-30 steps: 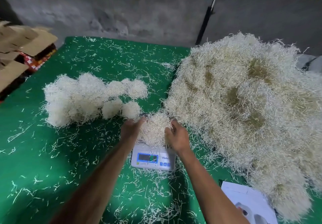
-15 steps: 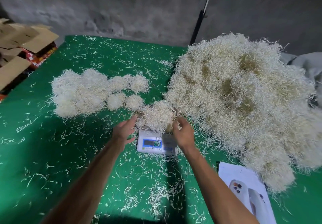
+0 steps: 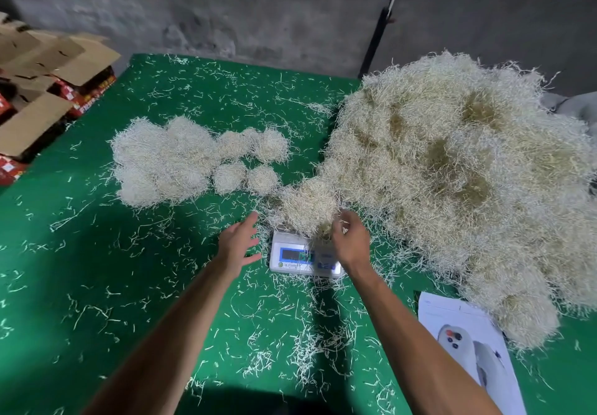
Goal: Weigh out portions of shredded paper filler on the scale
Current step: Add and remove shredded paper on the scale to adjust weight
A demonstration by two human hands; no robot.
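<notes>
Hardly anything could be read; the scale point(image 3: 305, 258) at the frame's centre carried a blue-framed display with green digits too blurred to make out, and its small panel markings were illegible; the red cartons point(image 3: 82, 93) at the upper left bore print too small to read; the white sheet point(image 3: 465, 334) at the lower right showed faint, unreadable lines.

**Around the green table**

A green cloth point(image 3: 97, 269) covers the table, with loose pale strands strewn across it. At the left edge stand open cardboard boxes point(image 3: 48, 68), brown flaps raised, red printed sides showing beneath. A rough grey wall point(image 3: 258, 7) runs behind. A thin pole point(image 3: 381, 33), black below and white above, leans against that wall. At the lower right lies a white printed sheet point(image 3: 465, 337) showing a pale device with small dark buttons.
</notes>
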